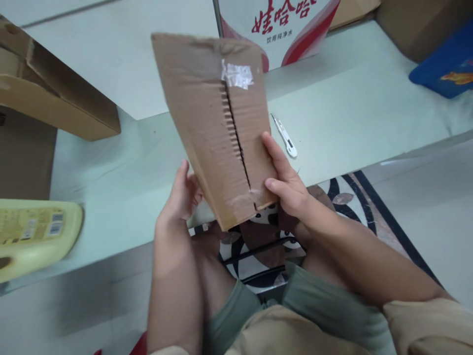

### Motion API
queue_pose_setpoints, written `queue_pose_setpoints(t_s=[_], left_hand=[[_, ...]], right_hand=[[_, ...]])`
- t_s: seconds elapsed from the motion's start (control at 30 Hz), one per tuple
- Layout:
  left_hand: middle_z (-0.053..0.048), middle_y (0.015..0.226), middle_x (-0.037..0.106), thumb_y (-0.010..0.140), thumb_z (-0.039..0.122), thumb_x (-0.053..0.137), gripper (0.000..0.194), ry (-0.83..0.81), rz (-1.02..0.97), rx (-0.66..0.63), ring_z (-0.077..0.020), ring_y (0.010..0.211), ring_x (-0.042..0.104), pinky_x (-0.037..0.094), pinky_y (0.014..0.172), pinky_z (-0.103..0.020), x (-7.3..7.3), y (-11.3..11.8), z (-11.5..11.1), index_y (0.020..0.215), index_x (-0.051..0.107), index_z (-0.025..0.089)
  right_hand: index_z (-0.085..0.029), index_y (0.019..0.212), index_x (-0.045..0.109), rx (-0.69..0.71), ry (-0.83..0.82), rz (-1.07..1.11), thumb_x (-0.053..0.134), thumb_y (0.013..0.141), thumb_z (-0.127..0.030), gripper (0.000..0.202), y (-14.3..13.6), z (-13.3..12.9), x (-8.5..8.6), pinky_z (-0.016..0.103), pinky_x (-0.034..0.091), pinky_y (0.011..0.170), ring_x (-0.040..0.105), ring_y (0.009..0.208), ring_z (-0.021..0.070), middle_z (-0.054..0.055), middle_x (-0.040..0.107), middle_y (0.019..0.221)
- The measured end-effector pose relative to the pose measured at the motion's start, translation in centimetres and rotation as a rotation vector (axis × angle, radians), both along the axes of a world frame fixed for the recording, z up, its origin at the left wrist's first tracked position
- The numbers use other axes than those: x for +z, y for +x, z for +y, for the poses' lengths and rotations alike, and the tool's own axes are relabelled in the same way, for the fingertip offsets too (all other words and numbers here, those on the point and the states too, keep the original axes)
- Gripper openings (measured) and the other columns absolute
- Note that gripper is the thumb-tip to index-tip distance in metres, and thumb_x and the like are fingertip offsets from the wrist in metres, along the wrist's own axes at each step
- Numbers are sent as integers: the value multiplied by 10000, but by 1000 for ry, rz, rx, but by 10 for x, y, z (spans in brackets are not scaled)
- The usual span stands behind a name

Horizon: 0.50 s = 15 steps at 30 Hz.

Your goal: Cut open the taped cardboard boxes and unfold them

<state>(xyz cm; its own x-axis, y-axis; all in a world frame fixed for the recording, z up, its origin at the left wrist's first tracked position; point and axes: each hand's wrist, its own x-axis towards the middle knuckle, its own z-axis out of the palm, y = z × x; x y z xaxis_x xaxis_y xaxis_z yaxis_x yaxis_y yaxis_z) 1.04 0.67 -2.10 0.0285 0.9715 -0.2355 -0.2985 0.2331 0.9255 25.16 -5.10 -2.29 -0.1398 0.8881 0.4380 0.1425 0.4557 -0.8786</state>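
Observation:
A brown cardboard box (199,113) is held up in front of me, tilted, with a dark seam down its face and a patch of shiny tape near the top. My right hand (286,180) grips its right edge near the lower end, thumb and finger on the cardboard. My left hand (183,195) is at the box's lower left edge, thumb up and fingers curled; its fingertips are partly hidden, and whether it grips the box is unclear. A white utility knife (284,136) lies on the pale table just right of the box.
The pale green table (121,182) runs across the view. A yellow bottle (40,236) lies at the left edge, below an open cardboard box (74,108). Behind stands a white and red carton (273,29). A blue container (447,69) is at the far right.

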Motion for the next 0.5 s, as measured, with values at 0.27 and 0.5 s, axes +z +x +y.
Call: queue_pose_setpoints(t_s=[0.27, 0.5], left_hand=[[-77, 778, 738, 786, 611, 737, 435, -271, 596, -340, -281, 774, 687, 529, 625, -354, 10, -13, -9, 942, 739, 206], [-38, 1179, 650, 773, 733, 701, 674, 381, 163, 242, -224, 1050, 612, 506, 890, -366, 4, -13, 23, 1250, 538, 285]], right_hand=[[-382, 1389, 548, 92, -142, 260, 645, 937, -539, 489, 5, 0, 3, 531, 411, 1227, 495, 1465, 299, 11, 532, 1556], [-309, 1325, 606, 285, -218, 138, 628, 943, -584, 471, -6, 3, 14, 509, 268, 1303, 242, 1632, 278, 75, 444, 1658]])
